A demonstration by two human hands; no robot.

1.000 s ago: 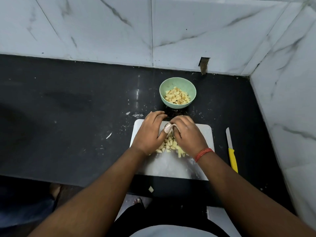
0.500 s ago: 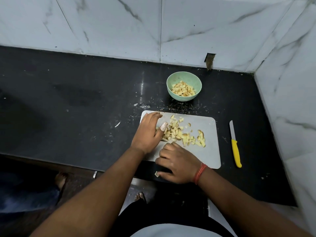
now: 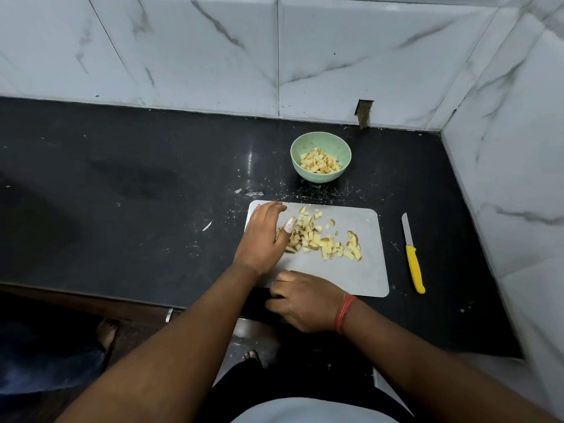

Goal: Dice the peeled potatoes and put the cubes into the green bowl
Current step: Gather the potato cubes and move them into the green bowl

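Observation:
A pale green bowl (image 3: 300, 145) stands on the black counter beyond the board and holds potato cubes (image 3: 320, 162). More diced potato (image 3: 317, 239) lies loose across the middle of the white cutting board (image 3: 363, 279). My left hand (image 3: 262, 239) rests on the board's left part, fingers cupped against the left side of the pile, thumb touching the cubes. My right hand (image 3: 305, 300) sits at the board's near edge with its fingers curled down onto the counter. What lies under those fingers is hidden.
A yellow-handled knife (image 3: 413, 264) lies on the counter right of the board, blade pointing away. White marble walls close the back and the right side. The counter's front edge runs just below my right hand. White scraps dot the counter near the board.
One second ago both hands were cupped together over the pile. My right hand has since pulled back to the board's near edge, uncovering the spread cubes. My left hand stays by the pile.

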